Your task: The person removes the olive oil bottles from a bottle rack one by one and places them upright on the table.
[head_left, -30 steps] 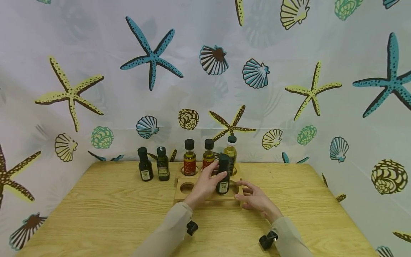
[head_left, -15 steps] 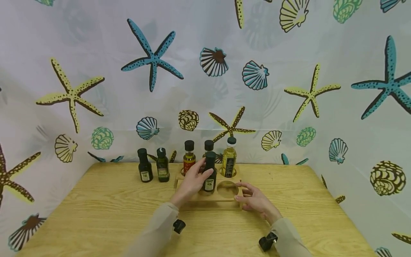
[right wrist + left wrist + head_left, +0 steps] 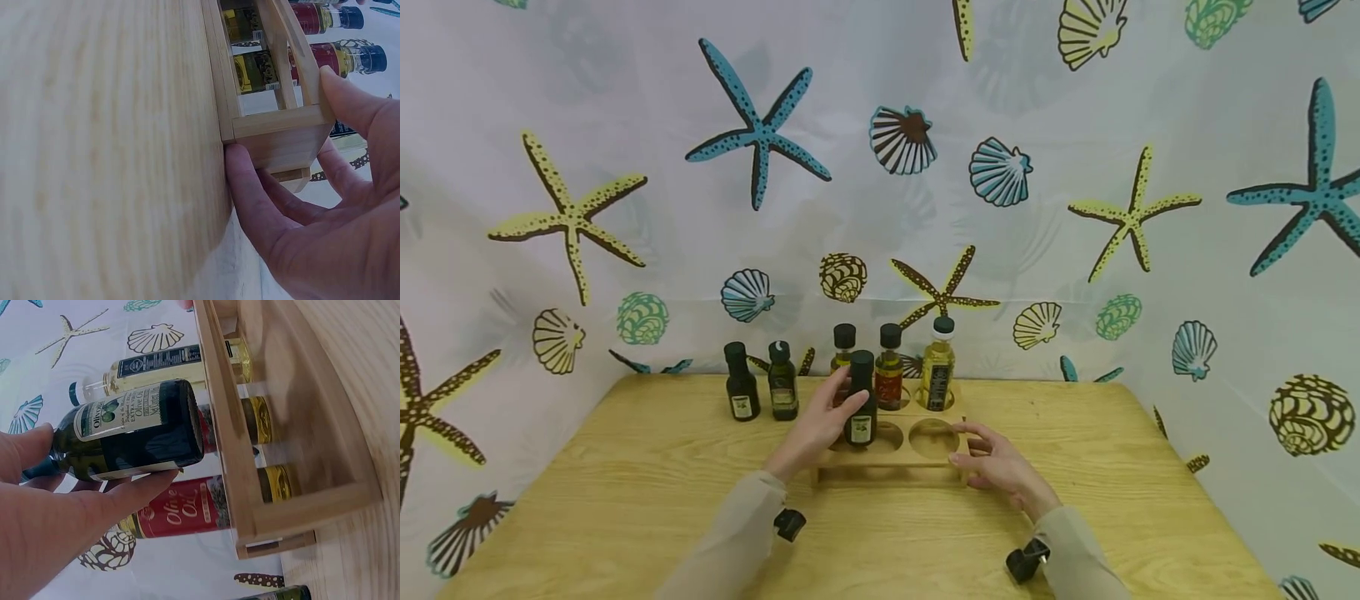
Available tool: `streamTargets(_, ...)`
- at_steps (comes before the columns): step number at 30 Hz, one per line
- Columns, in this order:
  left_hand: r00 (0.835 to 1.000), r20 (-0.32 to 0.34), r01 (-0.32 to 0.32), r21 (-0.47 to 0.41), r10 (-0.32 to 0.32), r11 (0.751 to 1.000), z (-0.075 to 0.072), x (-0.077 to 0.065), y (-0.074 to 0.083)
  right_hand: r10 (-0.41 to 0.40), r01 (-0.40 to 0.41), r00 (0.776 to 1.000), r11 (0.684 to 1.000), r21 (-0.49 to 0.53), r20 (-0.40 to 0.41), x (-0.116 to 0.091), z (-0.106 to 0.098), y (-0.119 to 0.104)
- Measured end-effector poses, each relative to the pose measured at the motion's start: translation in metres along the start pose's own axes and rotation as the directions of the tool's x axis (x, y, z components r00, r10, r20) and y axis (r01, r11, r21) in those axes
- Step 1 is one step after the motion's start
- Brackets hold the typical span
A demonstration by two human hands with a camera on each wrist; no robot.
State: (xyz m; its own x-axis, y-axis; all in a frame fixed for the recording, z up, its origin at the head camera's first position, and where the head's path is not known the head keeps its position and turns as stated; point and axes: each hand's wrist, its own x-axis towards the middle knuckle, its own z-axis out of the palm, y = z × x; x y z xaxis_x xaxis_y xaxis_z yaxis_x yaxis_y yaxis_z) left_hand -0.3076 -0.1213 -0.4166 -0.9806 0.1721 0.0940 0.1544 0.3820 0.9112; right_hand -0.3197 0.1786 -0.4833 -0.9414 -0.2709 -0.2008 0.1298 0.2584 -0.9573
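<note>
My left hand grips a dark green olive oil bottle by its upper part. The bottle is over the left end of the wooden rack's front row, and in the left wrist view its base is just above the rack's top board. My right hand holds the rack's right end, thumb at the upper edge and fingers against the end panel. In the back row stand two red-labelled oil bottles, the left one partly hidden, and a pale yellow oil bottle. Round holes show in the front row.
Two dark bottles stand on the wooden table left of the rack: one slim-necked, one with a dark cap. A curtain with starfish and shells hangs behind and beside the table.
My left hand has carried the dark bottle leftward along the front row, from near the right hole to the left end. The right hand has stayed at the rack's end.
</note>
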Motion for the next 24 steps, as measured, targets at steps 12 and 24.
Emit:
streamTargets(12, 1.0, -0.028, 0.003, 0.02, -0.002, 1.0, -0.02, -0.005, -0.01, -0.001, 0.001, 1.0, 1.0, 0.006, -0.014, 0.0, 0.001, 0.0)
streamTargets(24, 0.999, -0.02, 0.025, -0.012, -0.025, 1.0, -0.04, -0.008, -0.019, 0.005, -0.005, 1.0, 1.0, 0.002, -0.014, 0.002, -0.004, 0.004)
